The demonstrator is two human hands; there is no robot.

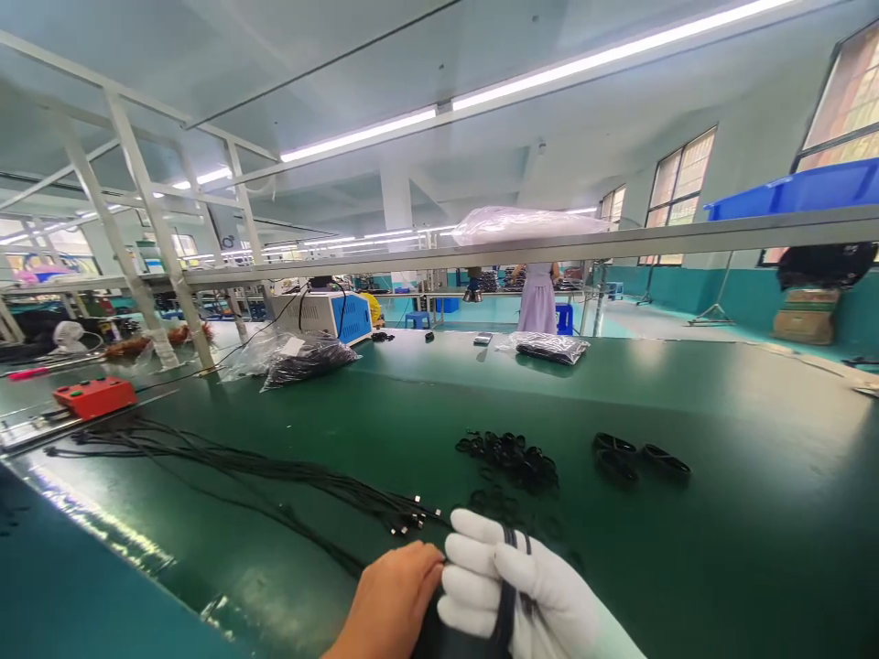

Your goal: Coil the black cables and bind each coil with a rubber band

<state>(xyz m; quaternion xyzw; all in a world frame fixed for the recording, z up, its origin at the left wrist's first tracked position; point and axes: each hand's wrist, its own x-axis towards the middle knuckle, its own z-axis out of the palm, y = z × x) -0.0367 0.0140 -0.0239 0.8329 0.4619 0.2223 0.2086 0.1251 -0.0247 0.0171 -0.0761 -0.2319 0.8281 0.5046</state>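
Note:
At the bottom centre, my right hand point(508, 577), in a white glove, is closed around a looped black cable point(506, 609), with the thumb pressing over it and strands wrapped round the fingers. My bare left hand point(398, 595) is right beside it, fingers curled at the cable; its fingertips are partly hidden. Behind my hands, a long bundle of black cables point(295, 471) lies on the green table point(755, 531), metal plug ends pointing towards me. Beyond my gloved hand is a heap of small black rings point(515, 458). A few coiled black cables point(638, 458) rest to its right.
To the left stands a red box with buttons point(96, 398). Plastic bags of black items point(309, 359) and a blue-white machine point(330, 316) are at the back. Overhead, a shelf point(412, 256) carries a blue bin point(797, 192). A person point(539, 297) stands farther off.

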